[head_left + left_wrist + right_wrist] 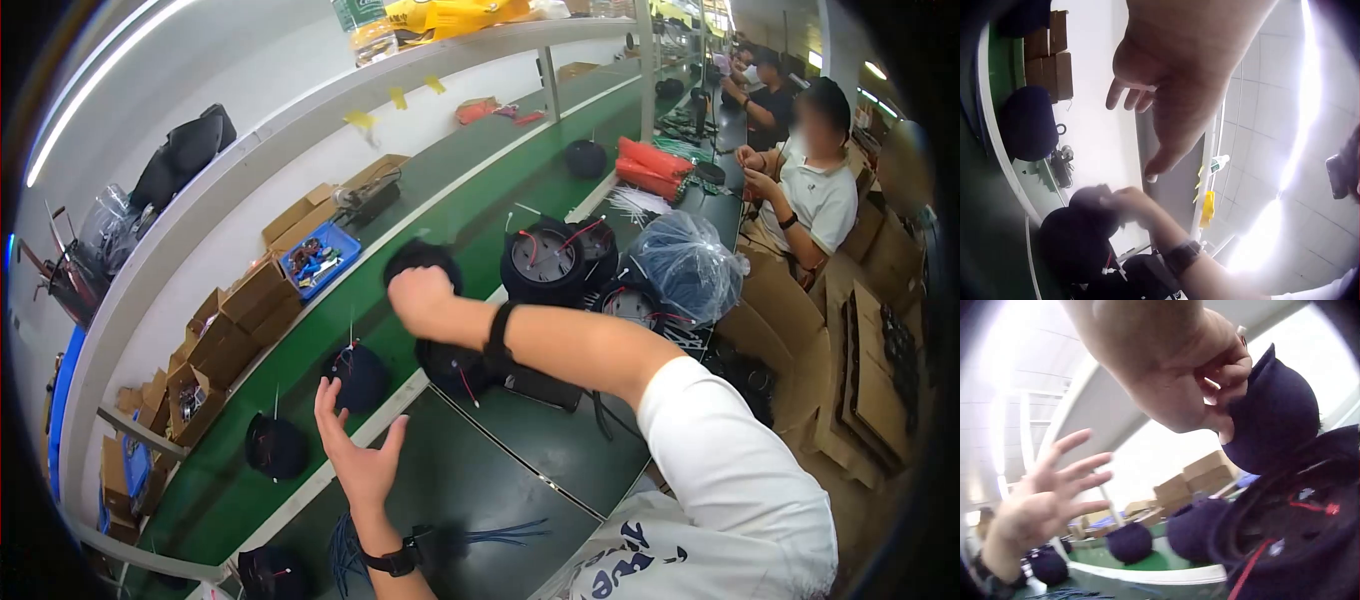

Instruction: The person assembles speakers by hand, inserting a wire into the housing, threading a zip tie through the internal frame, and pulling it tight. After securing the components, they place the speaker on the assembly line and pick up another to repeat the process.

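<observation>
My right hand [422, 298] pinches the edge of a dark navy cap-like shell [1282, 415] between thumb and curled fingers. In the head view this shell is blurred and partly behind the hand, over the green belt's near side. Right below it sits another navy shell [1329, 519], hollow side up, with red wires inside. My left hand [362, 455] is raised, palm up with fingers apart, and holds nothing. Closest to its fingertips is a navy shell [358, 378] on the belt with a thin white tie sticking up.
More navy shells stand along the green conveyor belt [330, 440]. Upturned shells with red wires [543, 262] sit by a clear plastic bag [690, 265] on the right. Blue wires [500, 535] lie on the dark table. Cardboard boxes [235, 310] line the far side; a person sits at right.
</observation>
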Available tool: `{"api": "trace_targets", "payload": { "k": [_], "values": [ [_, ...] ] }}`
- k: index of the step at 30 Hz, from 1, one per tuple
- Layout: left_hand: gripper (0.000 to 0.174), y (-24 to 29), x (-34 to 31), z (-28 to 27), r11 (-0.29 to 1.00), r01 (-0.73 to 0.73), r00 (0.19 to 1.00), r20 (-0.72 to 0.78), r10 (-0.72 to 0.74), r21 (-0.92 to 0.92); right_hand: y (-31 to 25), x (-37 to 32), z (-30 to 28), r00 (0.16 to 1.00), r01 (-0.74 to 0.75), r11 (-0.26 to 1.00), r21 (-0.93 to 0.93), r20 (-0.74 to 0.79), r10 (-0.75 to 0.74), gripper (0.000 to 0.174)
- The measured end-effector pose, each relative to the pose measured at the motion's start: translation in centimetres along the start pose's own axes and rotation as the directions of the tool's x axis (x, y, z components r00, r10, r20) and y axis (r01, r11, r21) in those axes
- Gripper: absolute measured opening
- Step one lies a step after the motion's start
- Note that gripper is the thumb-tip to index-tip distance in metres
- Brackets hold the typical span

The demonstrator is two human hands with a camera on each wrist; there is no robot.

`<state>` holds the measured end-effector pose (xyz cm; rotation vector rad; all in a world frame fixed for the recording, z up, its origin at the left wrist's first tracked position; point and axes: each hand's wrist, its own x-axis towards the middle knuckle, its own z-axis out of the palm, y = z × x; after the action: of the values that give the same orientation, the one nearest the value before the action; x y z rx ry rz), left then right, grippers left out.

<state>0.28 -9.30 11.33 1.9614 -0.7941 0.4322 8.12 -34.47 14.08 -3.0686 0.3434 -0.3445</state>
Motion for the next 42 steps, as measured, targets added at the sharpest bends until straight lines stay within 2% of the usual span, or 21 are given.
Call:
{"api": "trace_targets", "payload": {
  "k": [2, 3, 4, 7, 8, 11, 14, 16, 18, 20, 21, 23, 24, 25, 28, 29, 31, 33, 36, 38, 42],
  "values": [
    [0.098, 1.2, -0.2, 0.6, 0.999, -0.032, 0.999, 0.014, 0.032, -0.014, -2.8, -5.5, -1.7, 0.958, 0.209, 0.978, 0.014, -0.206, -0.202, 0.031],
    [0.105, 1.6, -0.1, 0.7, 0.998, -0.059, 0.998, 0.005, 0.059, 0.0, -4.4, -8.0, -2.4, 0.901, 0.297, 0.955, 0.006, -0.332, -0.278, 0.027],
    [0.112, 1.8, -0.2, 0.6, 0.997, -0.074, 0.997, -0.006, 0.075, 0.025, -5.8, -10.2, -3.3, 0.878, 0.358, 0.934, -0.01, -0.338, -0.34, 0.024],
    [0.106, 0.2, -0.4, 0.9, 0.98, -0.115, 0.977, -0.158, 0.141, 0.163, -8.4, -14.7, -4.4, 0.787, 0.539, 0.833, 0.125, -0.427, -0.445, 0.025],
    [0.093, -0.5, -1.0, 0.4, 0.983, -0.135, 0.956, -0.246, 0.162, 0.125, -8.9, -16.2, -4.6, 0.778, 0.568, 0.805, 0.172, -0.432, -0.457, 0.025],
    [0.07, -0.4, -4.0, -1.5, 0.975, -0.147, 0.966, -0.186, 0.178, 0.167, -8.5, -20.2, -3.1, 0.754, 0.649, 0.677, 0.347, -0.406, -0.516, 0.031],
    [0.088, -2.5, -7.0, -3.8, 0.997, -0.054, 0.991, 0.12, 0.06, -0.052, -5.7, -24.3, -4.2, 0.714, 0.7, 0.435, 0.567, -0.545, -0.439, 0.018],
    [0.094, -4.3, -8.1, -3.9, 0.986, 0.028, 0.966, 0.259, 0.016, -0.165, -2.4, -25.7, -2.6, 0.806, 0.583, 0.451, 0.675, -0.549, -0.221, 0.011],
    [0.095, -6.3, -8.1, -3.3, 0.976, 0.077, 0.919, 0.395, 0.011, -0.206, 0.6, -26.0, -0.3, 0.986, 0.104, 0.421, 0.901, -0.148, 0.073, 0.018],
    [0.096, -6.7, -7.5, -2.5, 0.953, 0.203, 0.852, 0.52, -0.057, -0.227, 2.8, -25.3, 2.1, 0.981, -0.172, 0.25, 0.953, 0.143, 0.133, 0.026],
    [0.096, -6.8, -6.9, -2.4, 0.947, 0.234, 0.823, 0.564, -0.072, -0.222, 2.9, -25.4, 3.1, 0.949, -0.303, -0.027, 0.953, 0.304, 0.078, 0.031],
    [0.096, -7.3, -5.6, -2.4, 0.904, 0.35, 0.739, 0.665, -0.107, -0.244, 2.6, -25.4, 4.3, 0.952, -0.297, -0.165, 0.94, 0.306, 0.029, 0.028],
    [0.084, -5.9, -4.2, -3.5, 0.946, 0.294, 0.71, 0.694, -0.118, -0.139, 2.6, -25.2, 4.7, 0.953, -0.295, -0.229, 0.928, 0.303, 0.002, 0.026],
    [0.075, -5.1, -3.6, -4.7, 0.984, 0.177, 0.754, 0.642, -0.14, 0.008, 3.0, -25.0, 5.5, 0.964, -0.264, -0.208, 0.942, 0.263, -0.032, 0.023],
    [0.054, -0.3, -3.0, -7.7, 0.953, -0.029, 0.942, 0.328, -0.075, 0.302, 4.4, -24.5, 5.3, 0.959, -0.221, 0.035, 0.975, 0.224, -0.174, 0.018],
    [0.05, 1.6, -3.4, -6.6, 0.96, -0.113, 0.975, 0.213, 0.058, 0.256, 4.4, -24.1, 4.6, 0.971, -0.162, 0.098, 0.982, 0.176, -0.164, 0.018],
    [0.049, 5.1, -4.7, -3.5, 0.962, -0.243, 0.891, 0.422, 0.171, 0.123, 3.9, -23.0, 3.1, 0.983, -0.047, 0.224, 0.974, 0.085, -0.165, 0.017],
    [0.056, 5.1, -6.3, 0.3, 0.936, -0.314, 0.805, 0.567, 0.173, 0.161, 2.5, -21.9, 3.2, 0.957, -0.042, 0.15, 0.988, 0.083, -0.278, 0.018],
    [0.034, 2.0, -8.0, 2.9, 0.913, -0.396, 0.801, 0.524, 0.291, 0.098, 1.7, -21.3, 5.1, 0.934, -0.098, 0.045, 0.994, 0.107, -0.342, 0.018],
    [0.026, 1.4, -8.1, 2.4, 0.949, -0.309, 0.856, 0.453, 0.247, 0.067, 2.0, -21.3, 6.1, 0.933, -0.155, -0.007, 0.988, 0.144, -0.33, 0.017],
    [0.018, 1.1, -7.7, 1.3, 0.981, -0.193, 0.892, 0.421, 0.167, 0.021, 2.8, -21.3, 6.4, 0.905, -0.359, -0.331, 0.873, 0.238, -0.353, 0.012]
  ]
}}
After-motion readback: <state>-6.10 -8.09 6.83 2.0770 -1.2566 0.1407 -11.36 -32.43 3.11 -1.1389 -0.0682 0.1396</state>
